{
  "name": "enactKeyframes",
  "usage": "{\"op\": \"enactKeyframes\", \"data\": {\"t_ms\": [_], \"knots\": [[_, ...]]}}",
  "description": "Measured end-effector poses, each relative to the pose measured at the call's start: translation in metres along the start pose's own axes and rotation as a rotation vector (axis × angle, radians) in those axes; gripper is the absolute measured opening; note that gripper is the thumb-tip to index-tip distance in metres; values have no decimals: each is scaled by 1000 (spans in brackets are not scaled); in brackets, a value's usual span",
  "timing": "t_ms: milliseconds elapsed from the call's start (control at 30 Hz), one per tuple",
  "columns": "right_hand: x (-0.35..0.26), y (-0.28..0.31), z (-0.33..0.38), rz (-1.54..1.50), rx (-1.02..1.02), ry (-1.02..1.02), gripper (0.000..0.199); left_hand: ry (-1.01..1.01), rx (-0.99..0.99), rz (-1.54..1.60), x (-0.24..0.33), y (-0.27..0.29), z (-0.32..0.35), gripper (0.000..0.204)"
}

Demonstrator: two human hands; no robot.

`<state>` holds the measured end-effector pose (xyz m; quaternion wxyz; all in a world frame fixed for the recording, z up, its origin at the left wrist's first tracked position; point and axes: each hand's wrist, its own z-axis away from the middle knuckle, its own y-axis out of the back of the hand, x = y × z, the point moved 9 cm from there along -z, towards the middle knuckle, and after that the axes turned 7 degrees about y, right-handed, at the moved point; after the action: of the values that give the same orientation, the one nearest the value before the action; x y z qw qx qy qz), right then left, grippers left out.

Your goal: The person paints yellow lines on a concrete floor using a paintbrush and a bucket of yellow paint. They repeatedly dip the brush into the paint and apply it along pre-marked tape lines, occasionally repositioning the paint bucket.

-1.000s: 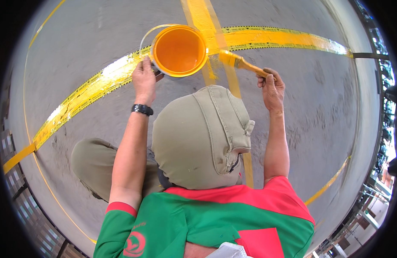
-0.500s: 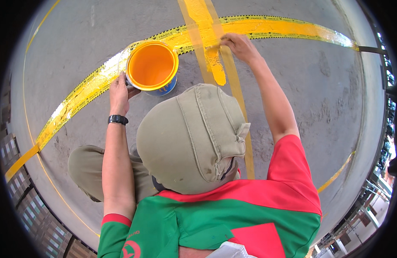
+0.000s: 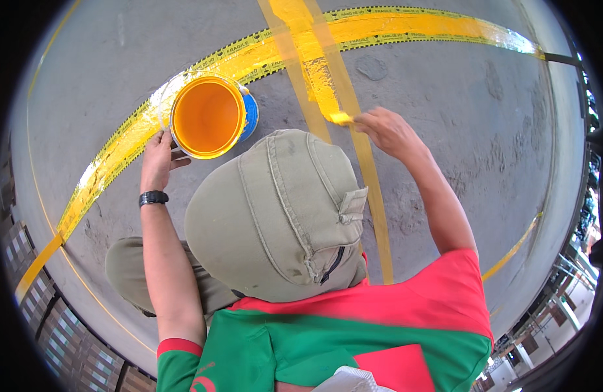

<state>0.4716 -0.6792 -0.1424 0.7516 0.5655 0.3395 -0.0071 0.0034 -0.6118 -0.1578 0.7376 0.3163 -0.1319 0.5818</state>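
Observation:
At the left side of a blue paint bucket (image 3: 250, 117) with a yellow-smeared rim, my left hand (image 3: 159, 160) grips its edge near the wire handle. The bucket leans toward that hand, and orange-yellow paint coats its inside. My right hand (image 3: 389, 132) is closed around a paintbrush (image 3: 341, 118), whose yellow-loaded bristles touch the floor; its handle is mostly hidden by the fingers. Behind the bristles runs a fresh yellow paint stripe (image 3: 319, 78), thinner and streaky in its middle. Tan masking tape (image 3: 370, 189) borders the stripe on the right, with another strip (image 3: 285, 49) on the left.
A curved yellow painted band (image 3: 406, 27), edged with printed yellow-and-black tape (image 3: 239, 46), crosses the grey concrete floor (image 3: 432, 85). My cap (image 3: 275, 215) and bent knee (image 3: 125, 268) cover part of the floor. Stacked pallets (image 3: 66, 333) stand at lower left.
My right hand has drawn the brush nearer along the stripe, lengthening the paint between the tapes. The bucket has shifted left and tilts more toward my left hand.

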Motion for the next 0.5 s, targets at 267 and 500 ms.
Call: {"op": "enactKeyframes", "data": {"t_ms": [267,500], "knots": [[35,26,-94,-80,246,-5,18,61,47,-442,36,29,21,56],[56,39,-182,193,508,129,17,-125,28,-534,86,73,96,53]]}}
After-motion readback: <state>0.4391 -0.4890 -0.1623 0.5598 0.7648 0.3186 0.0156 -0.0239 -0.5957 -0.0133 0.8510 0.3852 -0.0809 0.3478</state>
